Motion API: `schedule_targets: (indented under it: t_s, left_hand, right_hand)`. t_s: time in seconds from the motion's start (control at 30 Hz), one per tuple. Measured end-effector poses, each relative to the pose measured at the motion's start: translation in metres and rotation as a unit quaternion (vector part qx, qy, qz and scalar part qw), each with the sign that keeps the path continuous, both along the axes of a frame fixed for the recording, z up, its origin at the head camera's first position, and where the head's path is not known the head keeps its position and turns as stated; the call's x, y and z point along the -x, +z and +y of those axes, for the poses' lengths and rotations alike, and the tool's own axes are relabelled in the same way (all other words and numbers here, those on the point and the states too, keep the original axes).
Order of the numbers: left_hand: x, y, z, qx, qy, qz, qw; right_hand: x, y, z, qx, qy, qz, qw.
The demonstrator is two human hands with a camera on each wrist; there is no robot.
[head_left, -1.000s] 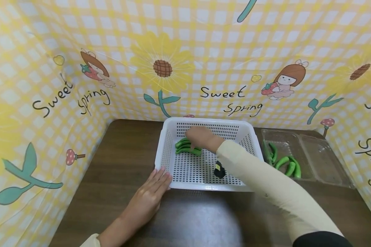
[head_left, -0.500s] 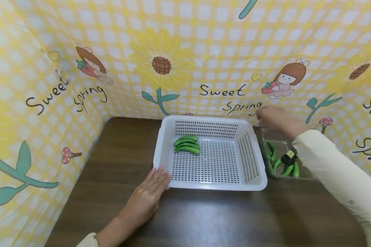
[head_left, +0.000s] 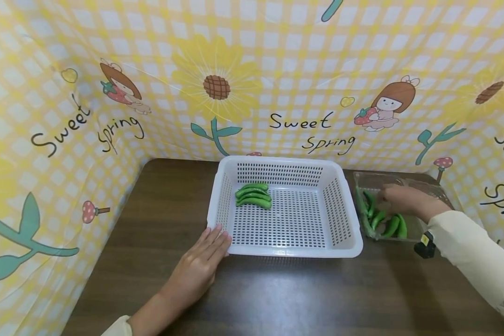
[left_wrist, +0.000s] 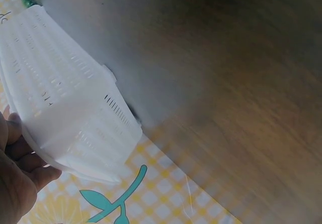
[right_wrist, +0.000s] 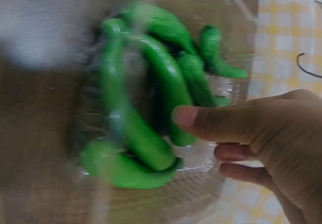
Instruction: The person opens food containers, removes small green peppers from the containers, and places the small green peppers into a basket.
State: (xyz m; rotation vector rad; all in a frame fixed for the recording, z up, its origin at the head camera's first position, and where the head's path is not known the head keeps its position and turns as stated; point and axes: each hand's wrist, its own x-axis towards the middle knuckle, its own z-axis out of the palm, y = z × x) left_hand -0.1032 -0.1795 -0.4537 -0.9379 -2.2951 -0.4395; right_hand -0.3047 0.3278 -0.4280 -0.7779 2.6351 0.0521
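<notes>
My left hand (head_left: 197, 261) rests its fingers at the front-left corner of the white perforated basket (head_left: 296, 253); in the left wrist view its fingers (left_wrist: 43, 176) touch the rim. Several green chili peppers (head_left: 254, 195) lie side by side in the basket's left part. My right hand (head_left: 401, 198) is low over the clear plastic container (head_left: 417, 228), right of the basket. More green peppers (right_wrist: 166, 73) lie loosely in it. In the right wrist view the thumb (right_wrist: 186, 116) overlaps one pepper's end; the fingers (right_wrist: 246, 173) are apart from it, with nothing gripped between them.
The basket and container stand near the back of a dark wooden table (head_left: 294, 298). A yellow checked cloth (head_left: 290, 79) with printed flowers hangs behind and along both sides. The container stands close to the basket's right wall.
My right hand has left the peppers in the basket, swung right above the container and come down over it. The left hand stays at the basket corner.
</notes>
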Motion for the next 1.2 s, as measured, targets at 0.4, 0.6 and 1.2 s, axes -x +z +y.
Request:
schedule_targets:
  t_s: [0.4,0.6,1.2]
  left_hand:
    - [-0.003,0.002,-0.001,0.004,-0.001,-0.001,1.0]
    - [-0.003,0.001,-0.001,0.003,-0.001,0.006,1.0]
    - [-0.002,0.001,-0.001,0.004,-0.007,0.006,0.9999]
  right_hand:
    - [-0.01,-0.022,0.004,0.075,0.074,0.025,0.994]
    - [-0.012,-0.016,0.006,0.072,0.111,0.043,0.99]
    - [0.008,0.046,-0.002,0.159,0.045,0.147,0.975]
